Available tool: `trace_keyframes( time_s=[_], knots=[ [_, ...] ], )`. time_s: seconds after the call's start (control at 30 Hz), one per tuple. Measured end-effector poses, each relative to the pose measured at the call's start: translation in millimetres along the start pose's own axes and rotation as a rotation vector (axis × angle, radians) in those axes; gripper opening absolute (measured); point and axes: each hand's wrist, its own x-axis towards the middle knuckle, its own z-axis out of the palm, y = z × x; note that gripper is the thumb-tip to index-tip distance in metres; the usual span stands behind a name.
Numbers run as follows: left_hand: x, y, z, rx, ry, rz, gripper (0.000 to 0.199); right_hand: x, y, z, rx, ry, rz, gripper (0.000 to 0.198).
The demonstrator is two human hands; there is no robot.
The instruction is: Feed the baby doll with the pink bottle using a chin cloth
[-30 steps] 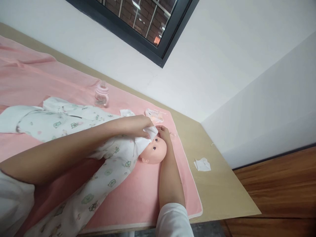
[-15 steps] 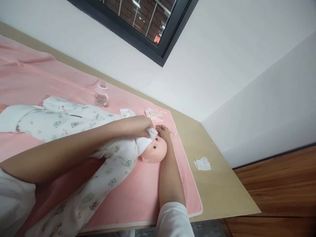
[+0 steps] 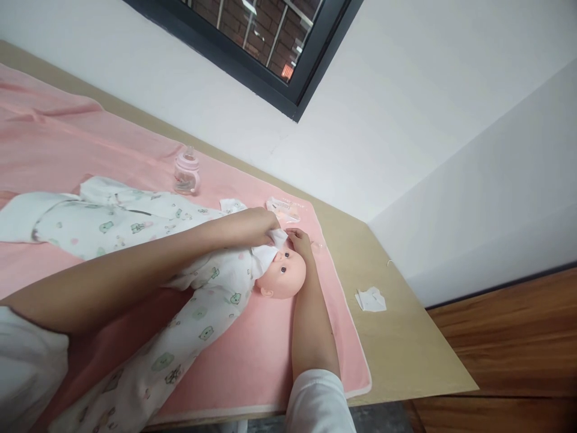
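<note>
A baby doll [image 3: 285, 278] lies on its back on a pink blanket [image 3: 252, 355], dressed in a white printed outfit [image 3: 211, 300]. My left hand [image 3: 256, 227] reaches across its chest and pinches a white tissue [image 3: 278, 238] beside the chin. Part of the doll's mouth shows next to the tissue's edge; the fingertips are partly hidden. My right hand [image 3: 299, 242] curves round the top of the doll's head to its far side, with the fingers extended and apart, touching or very near the head. I cannot see anything in that hand.
A pink-topped baby bottle [image 3: 186, 174] stands on the blanket beyond the doll. Near the far corner lies a clear plastic packet [image 3: 283, 209]. A crumpled white tissue [image 3: 371, 299] rests on the wooden table [image 3: 401, 349]. The wall [image 3: 342, 150] and a dark window frame [image 3: 295, 102] border the far side.
My left hand has shifted slightly up and back from the doll's face with the tissue, uncovering more of its mouth. The right hand stays by the head.
</note>
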Motion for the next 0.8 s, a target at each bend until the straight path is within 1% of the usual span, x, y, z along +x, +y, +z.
trace_keyframes(
  time_s=[0.1, 0.2, 0.27, 0.33, 0.43, 0.6, 0.67, 0.8],
  knots=[
    [1.0, 0.9, -1.4, 0.037, -0.005, -0.031, 0.015, 2.0, 1.4, 0.4, 0.026, -0.005, -0.007, 0.019],
    [0.1, -2.3, -6.2, 0.058, 0.033, -0.043, 0.013, 3.5, 3.3, 0.5, 0.059, -0.011, -0.016, 0.019],
    [-2.3, -6.6, -10.9, 0.043, 0.084, -0.020, 0.013, 4.0, 4.2, 0.3, 0.070, -0.019, -0.028, 0.019],
    [-5.5, -10.9, -15.6, -0.015, 0.098, 0.028, 0.013, 4.0, 4.9, 0.0, 0.073, -0.025, -0.035, 0.019],
    [-9.6, -13.0, -19.6, -0.120, 0.026, 0.074, 0.016, 3.9, 6.0, -0.3, 0.068, -0.022, -0.033, 0.019],
    [-11.7, -3.1, -15.4, -0.061, -0.160, -0.002, 0.024, 5.0, 9.4, -0.5, 0.057, -0.022, -0.050, 0.022],
    [-11.8, 0.9, -12.8, -0.052, -0.198, 0.016, 0.023, 5.9, 10.7, -0.4, 0.063, -0.016, -0.053, 0.022],
    [-11.3, 2.9, -9.8, -0.020, -0.220, 0.023, 0.022, 7.1, 11.6, -0.2, 0.065, -0.012, -0.057, 0.019]
  ],
)
